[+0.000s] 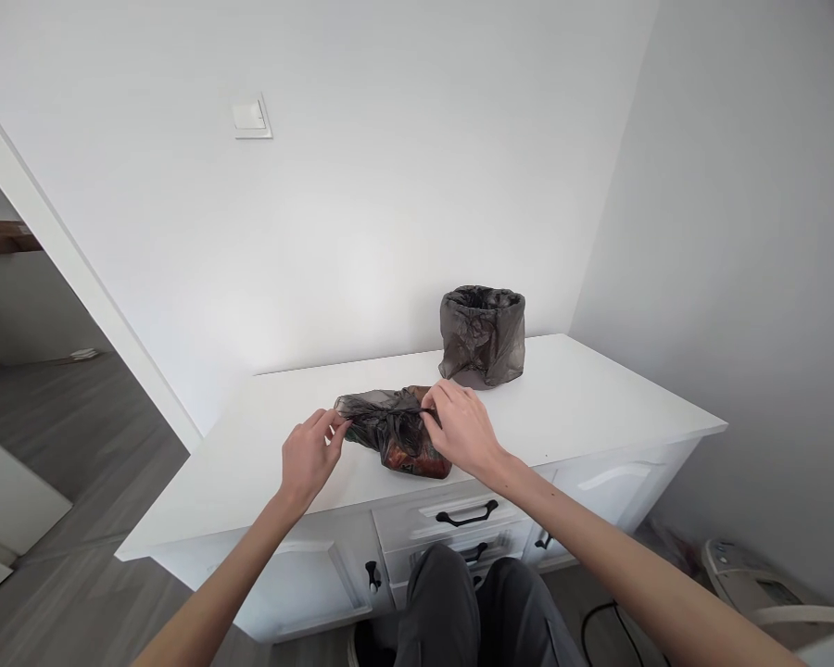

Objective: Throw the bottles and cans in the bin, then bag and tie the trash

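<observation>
A dark, see-through garbage bag [403, 434] lies filled on the white cabinet top, with reddish-brown and some green contents showing through. Its gathered neck is knotted in the middle. My left hand [311, 454] pinches one twisted end of the bag at its left side. On the other side, my right hand [464, 428] pinches the opposite end between thumb and fingers. The dark strand runs taut between both hands across the knot. What exactly lies inside the bag cannot be made out.
Behind my right hand stands a small bin lined with a dark garbage bag [483, 338], near the wall. The white cabinet [618, 408] has black handles [467, 513]. A light switch [251, 118] is on the wall. A pale appliance [757, 579] and a black cable [612, 611] are low at right.
</observation>
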Available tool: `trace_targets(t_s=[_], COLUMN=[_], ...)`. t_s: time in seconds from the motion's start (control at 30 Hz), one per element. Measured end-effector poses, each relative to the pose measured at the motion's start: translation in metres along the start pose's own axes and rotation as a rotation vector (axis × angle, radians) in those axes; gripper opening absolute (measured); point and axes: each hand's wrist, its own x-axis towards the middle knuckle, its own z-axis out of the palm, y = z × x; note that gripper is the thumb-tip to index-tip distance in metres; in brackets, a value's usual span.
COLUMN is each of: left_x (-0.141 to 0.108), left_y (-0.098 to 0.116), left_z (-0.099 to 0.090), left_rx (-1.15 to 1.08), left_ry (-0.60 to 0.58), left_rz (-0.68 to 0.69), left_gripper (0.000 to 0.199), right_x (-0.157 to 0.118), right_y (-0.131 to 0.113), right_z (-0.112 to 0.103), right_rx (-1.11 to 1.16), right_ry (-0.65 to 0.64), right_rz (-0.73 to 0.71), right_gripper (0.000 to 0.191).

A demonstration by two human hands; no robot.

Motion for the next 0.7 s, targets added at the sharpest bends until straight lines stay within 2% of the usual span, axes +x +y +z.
trace_targets(t_s=[0.2,0.27,0.33,0.4,0.47,0.53,0.57,0.63,0.7], left_x=[-0.014,-0.02,-0.024,-0.026,-0.027,-0.027,-0.027,-0.027,-0.027], left_y=[-0.02,-0.024,-0.026,-0.024,-0.019,-0.012,-0.008,0.0,0.006], left_z=[0.004,0.008,0.012,0.016,0.019,0.02,0.019,0.017,0.015], left_rx=[-0.128,-0.16,-0.188,-0.219,-0.247,-0.27,-0.275,-0.27,-0.248], left_ry=[-0.04,-0.046,-0.025,0.013,0.033,0.008,-0.018,-0.07,-0.094], left_rz=[-0.306,-0.356,-0.313,-0.213,-0.126,-0.079,-0.059,-0.008,0.036], left_gripper=[0.031,0.031,0.028,0.022,0.032,0.043,0.043,0.033,0.022], right_x=[0.006,0.006,0.006,0.004,0.003,0.002,0.003,0.004,0.006], right_y=[0.015,0.016,0.013,0.007,-0.002,-0.012,-0.017,-0.026,-0.031], right_z=[-0.004,-0.004,-0.003,-0.001,0.002,0.005,0.007,0.012,0.017], right_rx=[0.065,0.099,0.13,0.146,0.142,0.124,0.106,0.04,-0.047], right_ry=[0.085,0.1,0.086,0.042,-0.018,-0.067,-0.087,-0.123,-0.162], right_rz=[0.187,0.235,0.231,0.176,0.107,0.041,0.004,-0.082,-0.161], right_gripper=[0.005,0.004,0.004,0.004,0.007,0.016,0.023,0.034,0.031])
